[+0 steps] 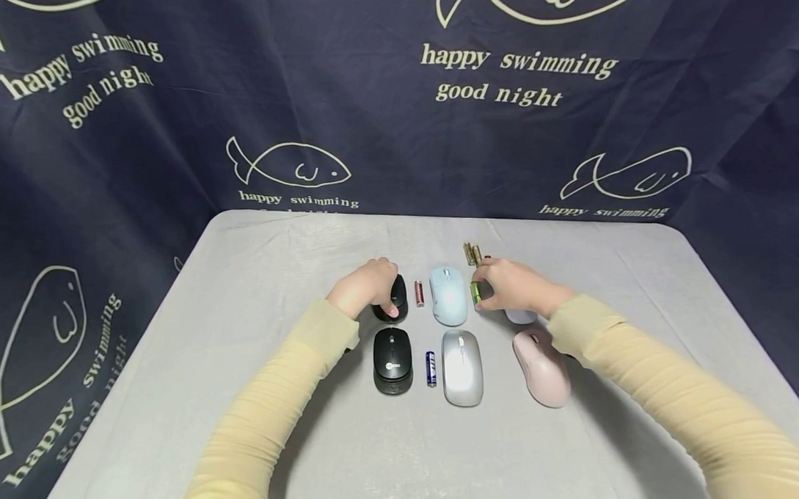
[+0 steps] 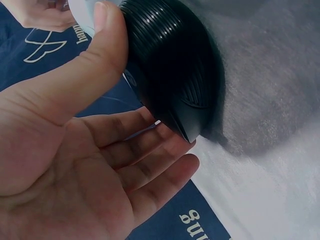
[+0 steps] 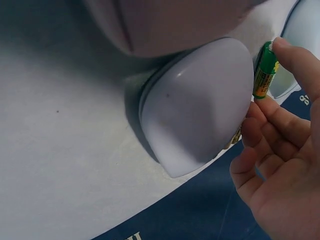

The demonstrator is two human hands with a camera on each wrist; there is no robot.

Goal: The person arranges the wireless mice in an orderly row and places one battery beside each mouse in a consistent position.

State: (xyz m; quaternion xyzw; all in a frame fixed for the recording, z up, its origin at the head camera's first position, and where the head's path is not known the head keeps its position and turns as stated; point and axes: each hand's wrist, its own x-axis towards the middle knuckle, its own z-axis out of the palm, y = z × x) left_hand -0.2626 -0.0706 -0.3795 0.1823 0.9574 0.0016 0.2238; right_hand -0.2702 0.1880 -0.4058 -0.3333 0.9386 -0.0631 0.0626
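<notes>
Nearest on the counter (image 1: 440,461), a silver mouse (image 1: 462,372) lies between a blue battery (image 1: 431,369) on its left and a pink mouse (image 1: 545,371) well to its right; the front black mouse (image 1: 392,358) sits left of the battery. Behind these, the left hand (image 1: 366,286) has its fingers clamped on the rear black mouse (image 1: 401,302), thumb at the ribbed near end and other fingers around the far end. To its right come a red battery (image 1: 419,293), then a pale blue mouse (image 1: 449,297). Just right of that mouse, the right hand (image 1: 516,286) pinches a green battery (image 1: 477,293) end to end between thumb and index finger; whether it touches the counter, I cannot tell. A lilac mouse (image 3: 200,105) sits beside that hand, partly hidden by it in the head view. Farther back lie 2 gold batteries (image 1: 469,254), side by side. Beyond the counter hangs a navy cloth (image 1: 395,132) with fish outlines and "happy swimming good night" lettering.
</notes>
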